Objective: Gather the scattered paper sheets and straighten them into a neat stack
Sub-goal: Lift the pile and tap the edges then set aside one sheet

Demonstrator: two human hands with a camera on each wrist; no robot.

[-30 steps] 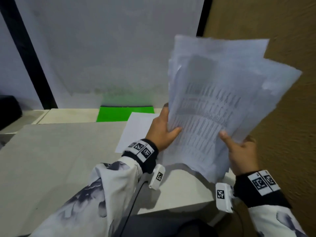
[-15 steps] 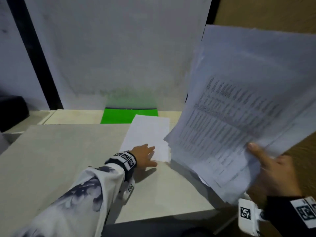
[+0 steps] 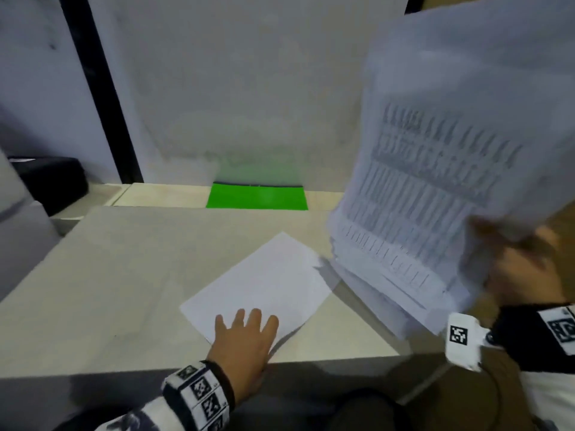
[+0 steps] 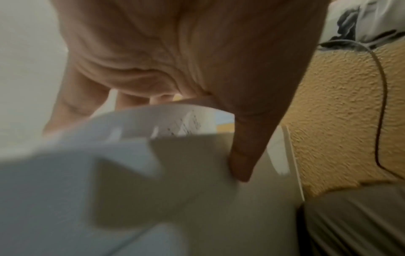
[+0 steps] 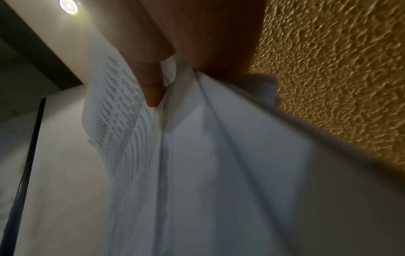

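**A:** Where are the papers?

**B:** Most are a loose bundle (image 3: 435,188) held up on the right, off the table (image 3: 124,290). The right hand (image 3: 525,269) pinches its lower corner, thumb in front and fingers behind. One single sheet (image 3: 264,281) lies flat near the table's near edge, and the left hand (image 3: 245,346) rests on its near corner with fingers spread and straight.

**A:** How will that sheet handle?

**B:** Probably light, limp and slippery on the smooth top, so hard to pinch flat. I'd slide it over the near edge and take the overhanging corner. The bundle looks fanned and floppy; gripped by one corner, sheets could slip out.
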